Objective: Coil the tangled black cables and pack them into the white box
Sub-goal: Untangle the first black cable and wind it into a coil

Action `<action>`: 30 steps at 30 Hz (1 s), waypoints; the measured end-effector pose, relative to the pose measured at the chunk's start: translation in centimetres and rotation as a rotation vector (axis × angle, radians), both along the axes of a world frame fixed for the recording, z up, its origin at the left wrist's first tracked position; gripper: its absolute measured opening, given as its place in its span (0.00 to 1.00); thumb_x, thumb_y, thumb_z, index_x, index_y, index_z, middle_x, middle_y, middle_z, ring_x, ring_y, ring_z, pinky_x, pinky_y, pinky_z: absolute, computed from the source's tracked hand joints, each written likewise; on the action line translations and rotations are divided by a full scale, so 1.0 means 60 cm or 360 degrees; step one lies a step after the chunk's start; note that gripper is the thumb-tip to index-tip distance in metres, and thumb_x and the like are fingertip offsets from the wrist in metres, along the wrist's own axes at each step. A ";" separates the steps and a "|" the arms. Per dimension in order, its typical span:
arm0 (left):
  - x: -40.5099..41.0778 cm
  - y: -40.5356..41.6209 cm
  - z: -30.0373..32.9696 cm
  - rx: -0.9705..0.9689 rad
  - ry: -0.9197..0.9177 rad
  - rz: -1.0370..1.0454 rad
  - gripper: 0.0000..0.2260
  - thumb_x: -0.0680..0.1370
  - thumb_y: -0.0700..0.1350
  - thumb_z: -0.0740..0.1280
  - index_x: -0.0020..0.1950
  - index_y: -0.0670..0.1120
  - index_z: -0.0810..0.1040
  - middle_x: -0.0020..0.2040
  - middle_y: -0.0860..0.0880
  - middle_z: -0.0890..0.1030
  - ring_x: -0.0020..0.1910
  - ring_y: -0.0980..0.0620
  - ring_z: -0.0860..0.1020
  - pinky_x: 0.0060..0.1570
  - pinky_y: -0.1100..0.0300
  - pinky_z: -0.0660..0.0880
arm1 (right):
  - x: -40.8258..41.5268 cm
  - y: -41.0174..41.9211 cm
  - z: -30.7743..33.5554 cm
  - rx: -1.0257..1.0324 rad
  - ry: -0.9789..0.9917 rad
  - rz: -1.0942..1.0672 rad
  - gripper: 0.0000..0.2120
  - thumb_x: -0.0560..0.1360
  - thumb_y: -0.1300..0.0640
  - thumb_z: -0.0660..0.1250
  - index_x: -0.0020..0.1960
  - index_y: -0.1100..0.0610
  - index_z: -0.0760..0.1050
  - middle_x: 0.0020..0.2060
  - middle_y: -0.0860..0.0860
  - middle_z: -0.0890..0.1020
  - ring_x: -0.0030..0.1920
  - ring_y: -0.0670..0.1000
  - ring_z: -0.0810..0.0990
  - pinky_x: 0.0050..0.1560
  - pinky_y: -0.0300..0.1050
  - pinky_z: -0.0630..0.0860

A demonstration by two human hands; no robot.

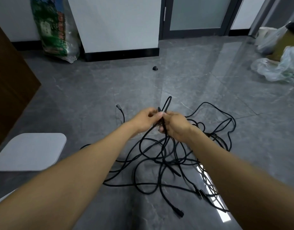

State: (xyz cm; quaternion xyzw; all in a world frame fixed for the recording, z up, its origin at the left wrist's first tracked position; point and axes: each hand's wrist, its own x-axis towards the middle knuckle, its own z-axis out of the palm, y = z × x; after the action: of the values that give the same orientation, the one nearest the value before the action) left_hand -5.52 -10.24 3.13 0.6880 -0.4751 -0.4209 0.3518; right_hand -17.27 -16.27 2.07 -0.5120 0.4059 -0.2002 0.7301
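A tangle of black cables (pixel 161 161) lies spread on the grey tiled floor in front of me. Both hands are raised over its far side and meet on one strand. My left hand (pixel 145 119) pinches the cable between thumb and fingers. My right hand (pixel 174 126) grips the same cable just beside it, and a narrow loop (pixel 168 103) sticks up above the two hands. A loose plug end (pixel 118 107) lies on the floor to the left of my hands. A white lid or box (pixel 29 151) with rounded corners lies flat on the floor at the left.
A brown wooden panel (pixel 8 83) stands at the far left. A printed plastic sack (pixel 57 30) leans on the white wall at the back. A small black doorstop (pixel 155 68) sits mid-floor. Clear plastic bags (pixel 279 67) and a cardboard box (pixel 287 42) lie at the back right.
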 end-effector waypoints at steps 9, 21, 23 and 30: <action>0.043 0.021 0.013 0.0033 0.0018 0.0228 0.16 0.80 0.54 0.59 0.37 0.46 0.73 0.33 0.43 0.71 0.31 0.50 0.69 0.34 0.59 0.69 | -0.050 -0.057 -0.009 -0.0379 0.0071 -0.0634 0.10 0.79 0.57 0.62 0.40 0.59 0.75 0.32 0.51 0.74 0.27 0.45 0.67 0.30 0.37 0.65; 0.103 0.033 -0.019 -0.0433 0.0638 0.1901 0.17 0.81 0.54 0.56 0.35 0.50 0.71 0.32 0.51 0.67 0.28 0.54 0.64 0.34 0.60 0.67 | -0.088 -0.060 -0.021 0.0489 -0.0149 -0.1744 0.18 0.78 0.65 0.47 0.62 0.65 0.70 0.33 0.54 0.73 0.27 0.47 0.67 0.22 0.34 0.62; 0.101 0.031 -0.018 -0.0470 0.0687 0.1942 0.17 0.82 0.54 0.55 0.35 0.50 0.70 0.32 0.51 0.67 0.28 0.55 0.64 0.34 0.60 0.67 | -0.100 -0.059 -0.026 0.0326 0.0151 -0.1493 0.17 0.78 0.64 0.54 0.65 0.68 0.70 0.37 0.54 0.76 0.30 0.46 0.70 0.28 0.35 0.68; 0.060 0.021 0.003 -0.0629 0.0618 0.0518 0.14 0.82 0.50 0.55 0.41 0.47 0.74 0.22 0.57 0.60 0.21 0.60 0.56 0.23 0.70 0.59 | -0.080 -0.048 -0.032 -0.1355 0.1502 -0.0508 0.17 0.73 0.71 0.59 0.61 0.65 0.71 0.62 0.62 0.66 0.59 0.60 0.68 0.55 0.46 0.67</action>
State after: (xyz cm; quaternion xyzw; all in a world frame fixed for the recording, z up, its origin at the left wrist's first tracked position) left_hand -1.90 -9.01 3.33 0.5803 -0.3553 -0.3821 0.6253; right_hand -22.08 -19.16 0.14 -0.7226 0.6389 -0.2032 0.1684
